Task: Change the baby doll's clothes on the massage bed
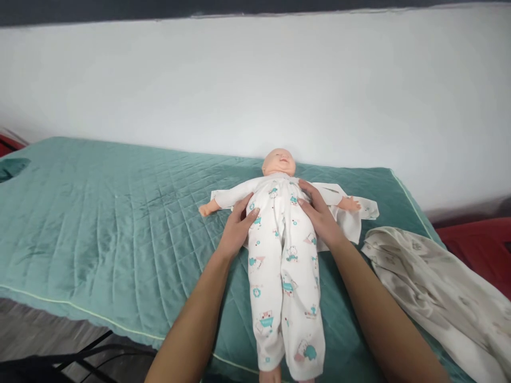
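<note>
Teal quilt (99,223): hands (238,226) (319,215) touch doll (283,250).

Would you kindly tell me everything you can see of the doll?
The doll lies face up on a teal quilted mat, arms spread, head toward the wall. Its head is bald and plastic-looking, and it wears white printed pyjamas. A white cloth lies under its shoulders. The left hand and right hand rest on its sides.

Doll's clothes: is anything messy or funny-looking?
Yes. The printed pants sit pulled high, up to the doll's chest, between the left hand and right hand. An open white garment lies spread under it, and a crumpled cloth sprawls at the bed's right edge.
</note>
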Available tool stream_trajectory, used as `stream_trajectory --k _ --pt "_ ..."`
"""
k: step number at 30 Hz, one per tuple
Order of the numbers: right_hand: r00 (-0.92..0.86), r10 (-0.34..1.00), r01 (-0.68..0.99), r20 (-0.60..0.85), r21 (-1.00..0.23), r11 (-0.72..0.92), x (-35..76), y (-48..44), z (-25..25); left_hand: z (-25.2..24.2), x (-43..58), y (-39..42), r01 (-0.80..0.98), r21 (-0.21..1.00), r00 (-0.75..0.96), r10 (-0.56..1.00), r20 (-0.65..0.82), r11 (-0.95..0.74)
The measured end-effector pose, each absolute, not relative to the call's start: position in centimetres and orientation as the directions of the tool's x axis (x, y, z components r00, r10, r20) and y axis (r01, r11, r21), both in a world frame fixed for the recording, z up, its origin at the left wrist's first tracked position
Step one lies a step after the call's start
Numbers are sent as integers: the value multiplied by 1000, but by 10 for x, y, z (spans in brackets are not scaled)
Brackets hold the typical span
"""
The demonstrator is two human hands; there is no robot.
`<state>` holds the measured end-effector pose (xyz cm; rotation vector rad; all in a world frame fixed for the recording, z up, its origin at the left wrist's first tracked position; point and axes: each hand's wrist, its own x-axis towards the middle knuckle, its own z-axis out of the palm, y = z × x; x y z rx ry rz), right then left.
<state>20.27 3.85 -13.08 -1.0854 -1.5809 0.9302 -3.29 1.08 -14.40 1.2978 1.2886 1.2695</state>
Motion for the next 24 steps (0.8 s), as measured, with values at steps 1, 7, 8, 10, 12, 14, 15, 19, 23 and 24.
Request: stream_trajectory --k 1,7,8,10,12,14,15,19,23,24 --pt "-128 947 214 295 -924 317 203 40 -131 -143 -31 13 94 993 -70 994 81 -74" --pt "-128 935 229 331 -908 352 204 50 -134 -142 -26 19 81 994 -116 990 84 -75" --pt "-128 934 230 333 -906 355 204 50 -134 -143 -26 19 68 995 -126 989 78 -70" --pt "-127 931 235 342 -901 363 203 50 -136 -145 -26 19 50 997 -164 984 69 -61" --pt "-129 926 243 355 -894 376 203 50 -137 -147 -26 20 50 996 -229 970 78 -68" --pt "-134 919 261 370 -882 393 203 49 -136 -147 -26 22 66 993 -298 948 110 -94" --pt "-135 917 270 375 -877 398 203 49 -136 -146 -25 22 80 991 -324 937 128 -108" --pt "-142 912 271 384 -872 409 203 49 -133 -141 -23 26 185 968 -337 914 226 -171" --pt "-108 927 218 358 -901 374 204 49 -145 -143 -24 32 252 937 -313 896 316 -243" --pt "-85 937 196 340 -916 350 204 49 -148 -145 -25 33 254 936 -321 892 319 -243"
